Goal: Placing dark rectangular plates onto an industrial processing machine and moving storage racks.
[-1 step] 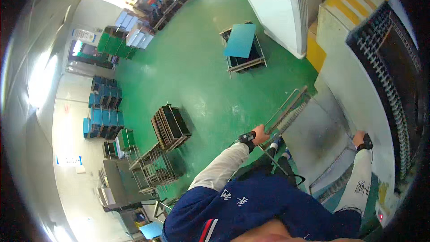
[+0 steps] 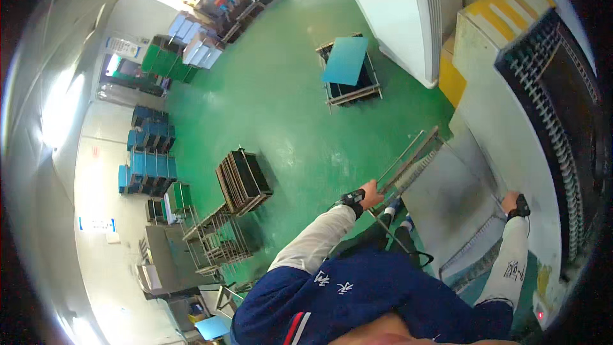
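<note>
In front of me stands a metal rack (image 2: 416, 165) with notched, comb-like side rails and thin rods. My left hand (image 2: 370, 195) is closed around its left side bar, with a dark band on the wrist. On the rack's other side, my right hand (image 2: 510, 204) has its fingers curled round the rod beside a pale machine's side. A dull grey sheet-like surface (image 2: 447, 191) shows between the two hands. My fingertips are partly hidden behind the bars. A loop of dark rod (image 2: 421, 257) sticks out close to my body.
To the right is a large pale machine (image 2: 511, 115) with a black toothed conveyor (image 2: 550, 115). A rack with a blue sheet on top (image 2: 347, 61) stands ahead on the green floor (image 2: 287, 102). Racks of dark boards (image 2: 242, 179) and blue bins (image 2: 151, 166) stand left.
The whole view has shifted very slightly. Both hands keep their hold on the rack.
</note>
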The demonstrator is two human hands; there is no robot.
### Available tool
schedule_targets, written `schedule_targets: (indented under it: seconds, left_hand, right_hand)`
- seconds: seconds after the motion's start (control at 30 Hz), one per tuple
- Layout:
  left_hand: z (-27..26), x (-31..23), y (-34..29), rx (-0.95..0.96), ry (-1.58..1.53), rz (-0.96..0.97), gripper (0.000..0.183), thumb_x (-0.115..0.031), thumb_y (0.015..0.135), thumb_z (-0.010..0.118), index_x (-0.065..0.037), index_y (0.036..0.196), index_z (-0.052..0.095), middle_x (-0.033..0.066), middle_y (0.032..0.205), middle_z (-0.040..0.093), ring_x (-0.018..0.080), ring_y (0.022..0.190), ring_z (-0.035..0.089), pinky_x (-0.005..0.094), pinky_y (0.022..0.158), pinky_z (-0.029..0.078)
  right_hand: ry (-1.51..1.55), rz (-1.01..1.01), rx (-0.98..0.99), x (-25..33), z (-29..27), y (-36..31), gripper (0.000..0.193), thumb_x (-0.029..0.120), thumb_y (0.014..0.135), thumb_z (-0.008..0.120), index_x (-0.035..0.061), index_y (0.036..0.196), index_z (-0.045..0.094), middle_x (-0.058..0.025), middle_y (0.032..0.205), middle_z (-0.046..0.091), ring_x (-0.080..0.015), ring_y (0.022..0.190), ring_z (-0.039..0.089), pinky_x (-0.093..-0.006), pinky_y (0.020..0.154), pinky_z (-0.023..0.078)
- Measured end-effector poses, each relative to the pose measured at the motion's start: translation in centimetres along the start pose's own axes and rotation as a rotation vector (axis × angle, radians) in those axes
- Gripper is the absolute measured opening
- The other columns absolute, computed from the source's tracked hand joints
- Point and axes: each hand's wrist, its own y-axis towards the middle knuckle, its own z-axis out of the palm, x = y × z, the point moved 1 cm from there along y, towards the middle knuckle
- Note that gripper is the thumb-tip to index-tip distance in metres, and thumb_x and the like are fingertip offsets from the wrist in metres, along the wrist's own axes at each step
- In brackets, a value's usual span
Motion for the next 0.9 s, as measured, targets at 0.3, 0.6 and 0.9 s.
schedule_targets:
  seconds: [0.3, 0.6, 0.9]
  left_hand:
    - [-1.1, -1.2, -1.3, 0.02, -0.066, -0.117, 0.052, -0.026, 0.075, 0.071, 0.003, 0.111, 0.048, 0.0214, 0.089, 0.065, 0.032, 0.078, 0.066, 0.0424, 0.062, 0.052]
    - [0.9, 0.4, 0.0, -0.006, -0.086, -0.143, 0.059, -0.033, 0.076, 0.07, 0.003, 0.117, 0.047, 0.0257, 0.097, 0.063, 0.0356, 0.091, 0.064, 0.0448, 0.072, 0.051]
    - [-0.3, -2.9, 0.2, 0.021, 0.006, -0.109, 0.063, -0.038, 0.072, 0.073, 0.004, 0.112, 0.05, 0.0269, 0.1, 0.063, 0.0383, 0.092, 0.064, 0.0467, 0.072, 0.052]
  right_hand:
    - [-0.241, -0.132, -0.272, 2.5, 1.3, 3.4, 0.011, 0.02, 0.08, 0.063, 0.0128, 0.08, 0.071, -0.0038, 0.074, 0.069, -0.0202, 0.062, 0.065, -0.036, 0.053, 0.047]
    - [0.212, 0.038, -0.069, 2.8, -6.7, -0.4, 0.021, 0.024, 0.079, 0.067, 0.0064, 0.091, 0.067, -0.0141, 0.095, 0.067, -0.0302, 0.087, 0.066, -0.0427, 0.072, 0.052]
    - [0.745, 0.157, -0.547, 1.3, -5.8, -4.9, 0.013, 0.01, 0.082, 0.053, 0.0004, 0.085, 0.061, -0.0219, 0.085, 0.063, -0.0426, 0.082, 0.061, -0.0502, 0.067, 0.045]
